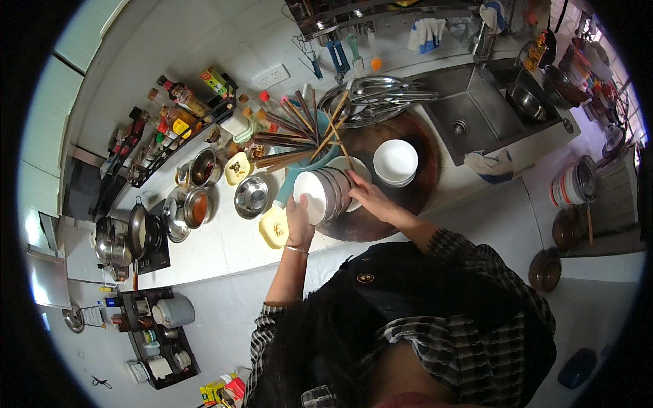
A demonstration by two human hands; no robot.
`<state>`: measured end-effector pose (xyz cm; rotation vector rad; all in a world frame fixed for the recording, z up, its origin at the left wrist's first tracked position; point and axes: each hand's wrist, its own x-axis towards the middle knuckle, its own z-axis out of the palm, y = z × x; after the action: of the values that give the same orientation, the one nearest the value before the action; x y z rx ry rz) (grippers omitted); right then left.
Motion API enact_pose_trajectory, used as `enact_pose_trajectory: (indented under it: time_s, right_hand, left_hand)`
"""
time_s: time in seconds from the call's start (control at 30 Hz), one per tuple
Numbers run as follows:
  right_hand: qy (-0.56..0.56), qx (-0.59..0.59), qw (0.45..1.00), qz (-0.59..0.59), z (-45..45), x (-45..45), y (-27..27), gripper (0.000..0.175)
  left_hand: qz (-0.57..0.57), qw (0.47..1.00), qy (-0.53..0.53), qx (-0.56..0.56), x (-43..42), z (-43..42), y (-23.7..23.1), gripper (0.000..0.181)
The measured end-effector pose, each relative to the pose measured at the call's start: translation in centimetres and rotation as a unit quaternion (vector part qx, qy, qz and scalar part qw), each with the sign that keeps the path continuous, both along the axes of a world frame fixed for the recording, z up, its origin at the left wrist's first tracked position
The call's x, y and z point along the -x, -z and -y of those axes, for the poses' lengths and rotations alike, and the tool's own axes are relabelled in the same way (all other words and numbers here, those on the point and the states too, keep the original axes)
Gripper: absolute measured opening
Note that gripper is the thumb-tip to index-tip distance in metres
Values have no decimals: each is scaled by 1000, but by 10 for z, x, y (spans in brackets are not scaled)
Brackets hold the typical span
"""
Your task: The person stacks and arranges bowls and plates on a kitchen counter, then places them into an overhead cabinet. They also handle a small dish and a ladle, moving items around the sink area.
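Observation:
Both hands hold a tilted stack of white bowls [312, 196] over the near left part of a round dark brown board [387, 224]. My left hand [301, 222] grips the left side, its thumb over the rim of the front bowl. On the right, my right hand [372, 198] has its fingers against the rear of the stack. Partly hidden behind the held bowls is another white dish [359, 164]. A second stack of white bowls [396, 159] stands upright on the board, right of my hands. Many chopsticks [293, 137] fan out of a teal container [326, 157] just beyond.
Metal trays [367, 120] with spoons lie behind the board. A steel sink [464, 115] is at the right. Left of my hands are yellow dishes [269, 232], a steel bowl [251, 196] and pots [136, 232]. A rack of bottles [178, 122] lines the wall.

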<state>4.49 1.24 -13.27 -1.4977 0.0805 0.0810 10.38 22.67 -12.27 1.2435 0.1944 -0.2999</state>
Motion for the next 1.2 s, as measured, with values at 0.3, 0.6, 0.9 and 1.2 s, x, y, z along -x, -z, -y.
enact_pose_trajectory:
  time_s: [0.3, 0.6, 0.9, 1.2]
  right_hand:
    - [71, 280, 916, 279, -17, 5, -92, 66]
    - [-71, 135, 958, 242, 3, 64, -137, 57]
    - [186, -144, 954, 184, 28, 43, -126, 69]
    - [-43, 56, 981, 181, 4, 69, -89, 40]
  left_hand:
    - [-76, 940, 59, 327, 22, 6, -18, 50]
    - [292, 920, 255, -64, 54, -22, 19, 66]
    - [131, 954, 269, -12, 77, -24, -7, 35]
    - [-72, 972, 130, 184, 90, -6, -49, 27]
